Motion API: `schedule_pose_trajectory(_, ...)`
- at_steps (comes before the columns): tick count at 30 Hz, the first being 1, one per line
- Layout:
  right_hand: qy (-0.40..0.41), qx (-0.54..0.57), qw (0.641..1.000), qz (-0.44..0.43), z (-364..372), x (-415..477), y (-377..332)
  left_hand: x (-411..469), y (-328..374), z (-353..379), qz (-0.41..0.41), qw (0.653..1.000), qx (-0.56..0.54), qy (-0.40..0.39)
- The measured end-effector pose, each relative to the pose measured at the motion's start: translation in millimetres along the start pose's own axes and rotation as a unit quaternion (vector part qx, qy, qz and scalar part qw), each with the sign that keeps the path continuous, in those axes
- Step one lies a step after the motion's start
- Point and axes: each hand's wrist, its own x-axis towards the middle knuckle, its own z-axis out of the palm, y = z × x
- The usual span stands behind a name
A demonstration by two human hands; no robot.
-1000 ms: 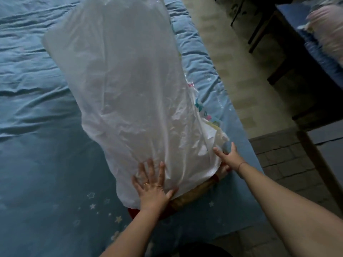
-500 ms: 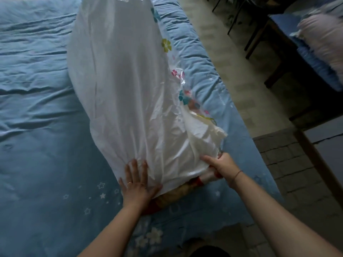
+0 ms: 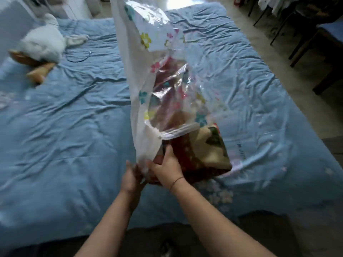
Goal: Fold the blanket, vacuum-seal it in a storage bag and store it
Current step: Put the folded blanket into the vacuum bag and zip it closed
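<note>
A clear storage bag (image 3: 146,52) with a white back and printed flowers stands up from the bed, its open mouth low near my hands. The folded blanket (image 3: 202,154), dark red with beige patches, lies on the bed with its far part inside the bag's mouth and its near end sticking out. My left hand (image 3: 132,178) pinches the bag's white lower edge. My right hand (image 3: 166,168) grips the bag's edge together with the blanket's near left corner. Both hands sit close together at the bag's mouth.
A blue quilt with star and flower prints covers the bed (image 3: 65,145). A white plush toy (image 3: 43,44) and a thin cable (image 3: 79,57) lie at the far left. Chairs and a dark table (image 3: 315,34) stand on the floor to the right.
The bag has been turned so its clear flowered side faces me and the blanket shows. Both hands moved from flat on the bag to gripping its lower edge. My view lifted up the bed.
</note>
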Motion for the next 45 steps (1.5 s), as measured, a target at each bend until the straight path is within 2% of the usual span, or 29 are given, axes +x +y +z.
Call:
schedule_pose_trajectory(2, -0.119, -0.083, 0.989, -0.033, 51.3, -10.8, -0.7, -5.6, -5.5, -66.3, -0.011, 0.996, -0.009, 0.089)
schedule_pose_trajectory(4, -0.193, -0.157, 0.964, -0.089, 82.2, -22.3, 0.0, -12.1, -8.7, -115.6, 0.012, 0.98, 0.007, 0.2)
schedule_pose_trajectory(6, -0.179, -0.177, 0.959, -0.131, 87.6, -27.0, 4.5, -15.8, -10.0, -145.9, 0.05, 0.961, 0.086, 0.259)
schedule_pose_trajectory(8, -0.095, -0.171, 0.968, -0.16, 72.5, -22.1, 10.5, -12.2, -6.4, -157.4, 0.106, 0.935, 0.184, 0.283)
schedule_pose_trajectory(10, 0.013, -0.196, 0.961, -0.195, 47.5, -7.2, 15.7, -9.7, 3.5, -148.3, 0.191, 0.895, 0.302, 0.268)
schedule_pose_trajectory(12, 0.096, -0.24, 0.939, -0.226, 25.0, 13.6, 16.0, 0.2, 10.0, -130.6, 0.254, 0.846, 0.406, 0.234)
schedule_pose_trajectory(14, 0.158, -0.283, 0.916, -0.236, 10.2, 36.4, 12.6, 15.2, 16.9, -112.2, 0.291, 0.812, 0.457, 0.215)
schedule_pose_trajectory(16, 0.198, -0.312, 0.901, -0.229, 1.2, 57.4, 5.8, 30.4, 27.7, -95.0, 0.317, 0.795, 0.477, 0.199)
schedule_pose_trajectory(18, 0.182, -0.342, 0.891, -0.235, -5.0, 80.2, 3.2, 48.3, 39.0, -83.9, 0.348, 0.766, 0.503, 0.196)
schedule_pose_trajectory(21, 0.097, -0.409, 0.87, -0.258, -12.6, 120.7, 5.9, 67.7, 55.4, -70.1, 0.4, 0.698, 0.562, 0.193)
schedule_pose_trajectory(24, 0.063, -0.429, 0.857, -0.279, -14.1, 143.5, 6.0, 83.6, 62.7, -58.5, 0.457, 0.654, 0.582, 0.16)
schedule_pose_trajectory(26, 0.055, -0.477, 0.826, -0.296, -16.7, 141.8, 15.6, 90.3, 59.2, -63.6, 0.475, 0.628, 0.601, 0.137)
schedule_pose_trajectory(29, 0.016, -0.524, 0.787, -0.325, -27.0, 116.7, 50.4, 85.3, 27.7, -96.3, 0.496, 0.562, 0.653, 0.112)
schedule_pose_trajectory(31, -0.003, -0.543, 0.777, -0.319, -37.9, 93.7, 78.8, 71.6, -1.1, -115.8, 0.465, 0.548, 0.692, 0.065)
schedule_pose_trajectory(34, -0.004, -0.545, 0.785, -0.294, -45.7, 58.5, 104.5, 57.5, -37.6, -127.7, 0.397, 0.56, 0.727, -0.022)
schedule_pose_trajectory(36, 0.005, -0.548, 0.789, -0.277, -43.4, 39.8, 110.0, 54.2, -55.3, -129.3, 0.366, 0.563, 0.739, -0.049)
schedule_pose_trajectory(39, 0.007, -0.548, 0.789, -0.276, -38.4, 8.3, 116.3, 43.3, -64.4, -136.7, 0.372, 0.552, 0.745, -0.056)
schedule_pose_trajectory(42, -0.004, -0.548, 0.788, -0.279, -31.5, -34.7, 136.3, 26.6, -70.5, -149.4, 0.373, 0.545, 0.744, -0.103)
schedule_pose_trajectory(45, -0.027, -0.534, 0.805, -0.256, -9.7, -79.2, 159.5, 14.8, -80.3, -168.9, 0.365, 0.524, 0.757, -0.14)
